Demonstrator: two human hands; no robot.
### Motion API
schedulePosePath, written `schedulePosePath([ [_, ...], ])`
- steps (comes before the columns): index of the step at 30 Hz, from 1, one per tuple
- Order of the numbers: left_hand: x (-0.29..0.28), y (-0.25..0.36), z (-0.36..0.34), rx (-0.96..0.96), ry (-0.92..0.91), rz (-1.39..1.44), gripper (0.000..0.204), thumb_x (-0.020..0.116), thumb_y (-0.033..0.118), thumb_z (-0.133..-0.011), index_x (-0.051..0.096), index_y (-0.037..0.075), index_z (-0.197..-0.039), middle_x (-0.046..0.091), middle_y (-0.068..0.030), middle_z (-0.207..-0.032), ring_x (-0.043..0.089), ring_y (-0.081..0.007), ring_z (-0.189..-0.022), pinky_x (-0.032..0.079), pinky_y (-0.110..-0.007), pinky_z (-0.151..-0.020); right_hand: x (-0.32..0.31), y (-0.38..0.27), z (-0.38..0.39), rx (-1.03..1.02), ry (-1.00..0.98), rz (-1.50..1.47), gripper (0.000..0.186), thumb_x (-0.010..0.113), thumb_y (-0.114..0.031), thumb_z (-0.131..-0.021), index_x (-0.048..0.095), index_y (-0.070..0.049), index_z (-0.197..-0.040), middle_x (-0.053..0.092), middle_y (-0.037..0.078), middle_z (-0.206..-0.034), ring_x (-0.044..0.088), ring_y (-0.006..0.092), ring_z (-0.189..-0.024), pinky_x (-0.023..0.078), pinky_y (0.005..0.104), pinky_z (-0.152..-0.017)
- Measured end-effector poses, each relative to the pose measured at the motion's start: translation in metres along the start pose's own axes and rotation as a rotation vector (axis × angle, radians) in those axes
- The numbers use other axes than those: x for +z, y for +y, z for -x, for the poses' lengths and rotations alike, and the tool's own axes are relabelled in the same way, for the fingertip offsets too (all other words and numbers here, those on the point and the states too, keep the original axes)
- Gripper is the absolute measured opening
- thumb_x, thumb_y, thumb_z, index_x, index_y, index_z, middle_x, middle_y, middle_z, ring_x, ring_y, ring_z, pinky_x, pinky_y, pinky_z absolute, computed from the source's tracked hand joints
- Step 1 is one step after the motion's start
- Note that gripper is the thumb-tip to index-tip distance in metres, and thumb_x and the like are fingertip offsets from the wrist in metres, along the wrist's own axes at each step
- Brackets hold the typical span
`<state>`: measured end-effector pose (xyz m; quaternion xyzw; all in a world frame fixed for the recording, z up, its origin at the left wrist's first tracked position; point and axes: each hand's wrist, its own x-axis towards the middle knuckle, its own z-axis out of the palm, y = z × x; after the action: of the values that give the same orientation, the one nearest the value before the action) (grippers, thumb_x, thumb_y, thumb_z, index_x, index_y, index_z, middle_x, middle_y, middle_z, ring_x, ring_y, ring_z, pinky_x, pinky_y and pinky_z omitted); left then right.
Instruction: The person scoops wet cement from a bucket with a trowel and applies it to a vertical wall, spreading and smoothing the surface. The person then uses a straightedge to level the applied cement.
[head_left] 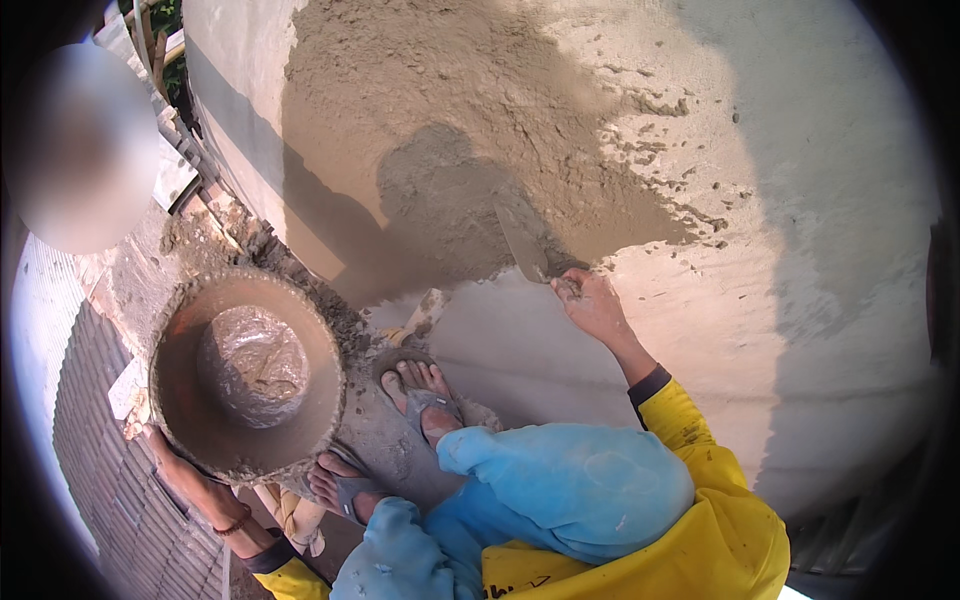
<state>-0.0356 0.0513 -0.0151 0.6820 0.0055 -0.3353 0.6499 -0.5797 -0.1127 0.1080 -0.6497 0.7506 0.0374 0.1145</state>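
Observation:
My right hand [590,298] is closed round the handle of a trowel [522,242]. The trowel's thin blade points up and left, against the lower part of the wet mortar [450,90] spread on a pale wall [640,330]. To my left stands a mortar-crusted bucket [325,350] with wet grey-brown mortar [258,365] in its bottom. My left hand [180,475] grips the bucket from its outer near-left side; the bucket hides part of the fingers.
My sandalled feet [415,390] stand on a narrow, mortar-strewn ledge between bucket and wall. Corrugated roofing [110,430] slopes away at the left. Splatters of mortar [690,180] dot the wall right of the wet patch. A blurred oval covers the upper left.

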Motion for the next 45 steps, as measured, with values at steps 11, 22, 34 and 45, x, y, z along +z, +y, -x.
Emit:
schedulePosePath([
  [11,0.001,0.004,0.003,-0.096,-0.065,0.144,0.056,0.047,0.040,-0.109,0.056,-0.007,-0.138,0.063,-0.0126,-0.129,0.061,-0.0187,-0.112,0.048,-0.032,-0.100,-0.149,-0.032,0.062,0.046,0.286,0.117,0.029,0.065,-0.028,-0.098,0.069,0.001,-0.096,0.062,0.020,-0.070,0.058,0.0338,-0.064,0.046,0.0428,-0.064],
  [22,-0.005,-0.006,-0.005,-0.031,-0.011,0.076,0.053,0.052,0.042,-0.107,0.060,-0.004,-0.132,0.066,-0.0108,-0.123,0.061,-0.0186,-0.105,0.049,-0.032,-0.094,-0.184,-0.067,0.096,-0.289,-0.312,-0.717,0.020,0.063,-0.016,-0.100,0.063,0.003,-0.094,0.057,0.001,-0.068,0.051,0.0096,-0.054,0.040,0.0245,-0.050],
  [34,0.014,0.010,0.010,-0.114,-0.030,0.165,0.049,0.051,0.040,-0.108,0.063,-0.004,-0.127,0.067,-0.0112,-0.117,0.064,-0.0178,-0.098,0.052,-0.031,-0.084,-0.140,-0.115,0.042,-0.219,0.299,-0.434,0.020,0.064,-0.023,-0.102,0.063,-0.004,-0.094,0.048,-0.003,-0.062,0.044,0.0068,-0.052,0.039,0.0275,-0.049],
  [45,-0.004,0.011,-0.003,0.053,0.020,-0.112,0.046,0.057,0.044,-0.105,0.062,-0.001,-0.117,0.063,-0.0057,-0.109,0.058,-0.0112,-0.096,0.049,-0.028,-0.082,-0.042,-0.221,0.040,-0.807,-0.218,0.072,0.026,0.071,-0.018,-0.088,0.060,-0.008,-0.110,0.061,0.009,-0.099,0.062,0.0305,-0.094,0.044,0.0421,-0.082],
])
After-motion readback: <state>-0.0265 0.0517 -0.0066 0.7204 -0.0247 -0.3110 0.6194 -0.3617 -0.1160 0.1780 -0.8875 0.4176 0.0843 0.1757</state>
